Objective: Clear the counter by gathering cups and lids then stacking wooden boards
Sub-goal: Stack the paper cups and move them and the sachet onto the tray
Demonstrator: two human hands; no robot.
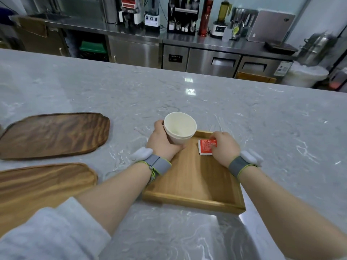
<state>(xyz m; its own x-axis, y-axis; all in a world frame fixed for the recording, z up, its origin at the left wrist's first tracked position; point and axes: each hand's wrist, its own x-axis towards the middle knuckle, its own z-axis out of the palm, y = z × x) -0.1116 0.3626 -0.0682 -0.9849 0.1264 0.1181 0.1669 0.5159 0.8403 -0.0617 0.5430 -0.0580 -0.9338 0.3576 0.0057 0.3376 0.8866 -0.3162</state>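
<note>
The gathering looks nearly done: the left hand (163,141) is wrapped around nested cream paper cups (179,128) above the square pale wooden tray (191,186), while the right hand (224,147) pinches a red-and-white packet (206,147) there. Two dark oblong wooden boards (54,134) lie unstacked, well left.

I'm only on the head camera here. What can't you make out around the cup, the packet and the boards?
- Paper cup: outer side hidden by the left hand; possibly two nested.
- Red packet: print too small; right hand covers its edge.
- Lower wooden board: cut off by frame edge and sleeve.
- Lids: none visible.
</note>
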